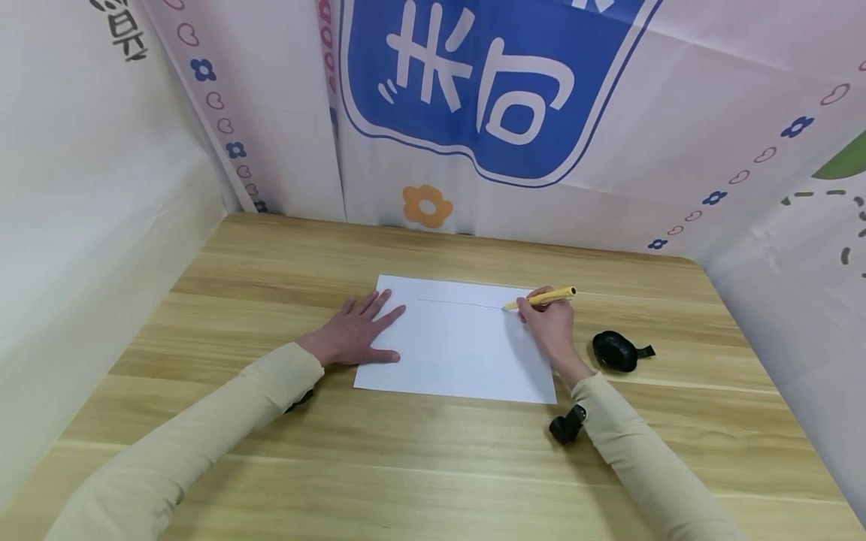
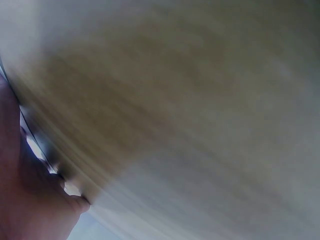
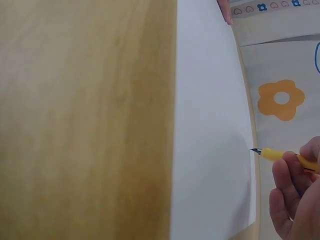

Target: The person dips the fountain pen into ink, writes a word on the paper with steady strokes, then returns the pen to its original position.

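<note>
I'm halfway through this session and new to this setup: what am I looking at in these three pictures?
There is no machine here, just a person's two bare hands at a wooden table. The wide picture comes from a camera on the head, looking forward and down. The other two come from a camera on each wrist; the left one is mostly blurred.

On the table lies a sheet of white paper with one thin line near its far edge. The left hand rests on its left side, fingers spread. The right hand holds a yellow pen, its tip at the line's right end. Beyond that hand sits a small black object I can't identify.
</note>
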### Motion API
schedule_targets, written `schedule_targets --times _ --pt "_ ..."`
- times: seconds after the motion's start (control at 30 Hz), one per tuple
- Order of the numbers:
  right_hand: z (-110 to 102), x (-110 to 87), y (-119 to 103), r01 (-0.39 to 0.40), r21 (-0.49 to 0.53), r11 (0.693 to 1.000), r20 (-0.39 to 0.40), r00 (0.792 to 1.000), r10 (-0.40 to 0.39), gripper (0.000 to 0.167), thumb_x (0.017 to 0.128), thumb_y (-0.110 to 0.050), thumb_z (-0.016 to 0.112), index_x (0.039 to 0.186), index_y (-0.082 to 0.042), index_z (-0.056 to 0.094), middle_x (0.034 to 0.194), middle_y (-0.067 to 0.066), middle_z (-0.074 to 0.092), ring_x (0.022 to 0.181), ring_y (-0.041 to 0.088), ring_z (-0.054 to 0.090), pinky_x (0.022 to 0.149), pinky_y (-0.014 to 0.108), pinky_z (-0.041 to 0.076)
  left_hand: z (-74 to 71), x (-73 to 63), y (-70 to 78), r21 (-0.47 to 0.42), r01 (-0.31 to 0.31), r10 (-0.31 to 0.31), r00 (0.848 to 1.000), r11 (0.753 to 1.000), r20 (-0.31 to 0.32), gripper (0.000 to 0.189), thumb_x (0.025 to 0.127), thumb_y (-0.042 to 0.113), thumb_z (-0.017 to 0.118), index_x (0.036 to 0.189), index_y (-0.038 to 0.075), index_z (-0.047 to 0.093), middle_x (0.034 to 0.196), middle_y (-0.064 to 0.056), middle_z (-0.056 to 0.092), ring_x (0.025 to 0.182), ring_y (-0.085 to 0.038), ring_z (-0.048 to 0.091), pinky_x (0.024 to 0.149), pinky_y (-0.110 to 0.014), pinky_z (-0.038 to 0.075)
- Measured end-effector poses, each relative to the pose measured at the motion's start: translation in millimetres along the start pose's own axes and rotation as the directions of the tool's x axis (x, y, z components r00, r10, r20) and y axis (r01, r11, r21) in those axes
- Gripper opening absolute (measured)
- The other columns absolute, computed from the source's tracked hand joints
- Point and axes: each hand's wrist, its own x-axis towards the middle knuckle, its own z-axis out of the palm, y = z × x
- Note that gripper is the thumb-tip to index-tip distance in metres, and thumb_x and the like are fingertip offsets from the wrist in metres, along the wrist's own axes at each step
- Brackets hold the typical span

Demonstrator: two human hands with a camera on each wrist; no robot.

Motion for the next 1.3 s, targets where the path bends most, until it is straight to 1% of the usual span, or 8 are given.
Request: schedule_targets --times 0.23,0.4,0.67,1.0,1.3 --pt "-1.6 -0.5 1.0 0.010 -0.016 1.000 -0.004 1.000 -0.010 0.018 0.087 -0.018 0.066 0.091 -0.001 0.061 0.079 0.013 0.068 0.058 0.000 0.058 0.056 0.015 0.048 0.4 0.8 0.1 0.004 0.009 -0.009 1.000 1.000 0.008 0.086 0.088 0.063 0.049 0.154 0.021 0.011 0.160 -0.014 -0.005 0.148 -0.035 -0.002 0.115 -0.061 0.005" --pt "-2.7 -0.9 1.9 0.024 -0.031 0.999 -0.022 0.999 -0.025 0.018 0.086 -0.018 0.067 0.089 -0.001 0.061 0.078 0.015 0.069 0.058 0.000 0.058 0.055 0.014 0.047 0.1 1.2 0.1 0.009 0.004 -0.004 1.000 1.000 -0.001 0.086 0.088 0.063 0.049 0.154 0.021 0.012 0.160 -0.014 -0.004 0.148 -0.035 -0.001 0.115 -0.061 0.007" --pt "-4.6 0.6 5.8 0.018 0.012 1.000 -0.038 0.999 -0.018 0.017 0.086 -0.016 0.067 0.090 -0.001 0.060 0.077 0.010 0.067 0.055 -0.002 0.058 0.055 0.014 0.048 0.0 1.2 0.1 0.013 0.004 -0.004 1.000 1.000 0.000 0.086 0.088 0.063 0.049 0.154 0.021 0.012 0.160 -0.014 -0.004 0.148 -0.035 0.000 0.115 -0.061 0.007" --pt "-8.7 -2.0 4.6 0.013 -0.017 1.000 -0.042 0.999 -0.013 0.017 0.087 -0.017 0.066 0.090 -0.001 0.061 0.079 0.012 0.067 0.057 -0.001 0.058 0.056 0.014 0.048 0.3 1.0 0.1 0.012 0.005 -0.005 1.000 1.000 0.001 0.087 0.088 0.064 0.049 0.154 0.021 0.012 0.160 -0.014 -0.004 0.148 -0.035 -0.001 0.115 -0.061 0.005" --pt "-12.1 -1.6 7.4 0.018 -0.005 1.000 -0.062 0.998 -0.019 0.017 0.086 -0.016 0.066 0.089 0.000 0.061 0.075 0.009 0.066 0.055 -0.002 0.057 0.054 0.013 0.047 1.5 0.7 -0.2 0.006 -0.006 0.006 1.000 1.000 -0.010 0.087 0.088 0.063 0.049 0.154 0.020 0.012 0.160 -0.015 -0.004 0.148 -0.036 -0.001 0.115 -0.061 0.006"
